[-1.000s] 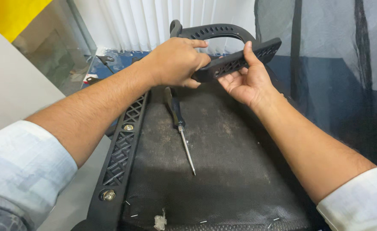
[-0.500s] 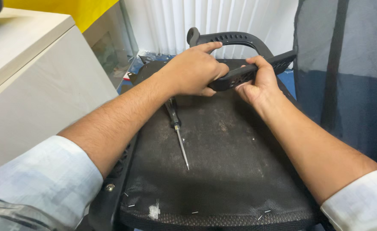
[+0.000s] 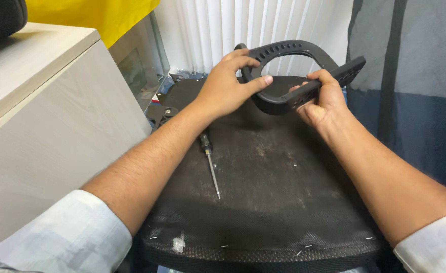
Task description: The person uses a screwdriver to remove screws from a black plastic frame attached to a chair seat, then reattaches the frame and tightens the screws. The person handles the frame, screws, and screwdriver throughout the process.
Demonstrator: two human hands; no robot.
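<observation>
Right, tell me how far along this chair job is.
Done: the seat base lies upturned, its black fabric stapled along the near edge. In hand: the left hand and right hand both hold the curved black plastic armrest frame above the base's far edge. Left: the frame looks unfastened, and the screwdriver lies untouched on the fabric.
</observation>
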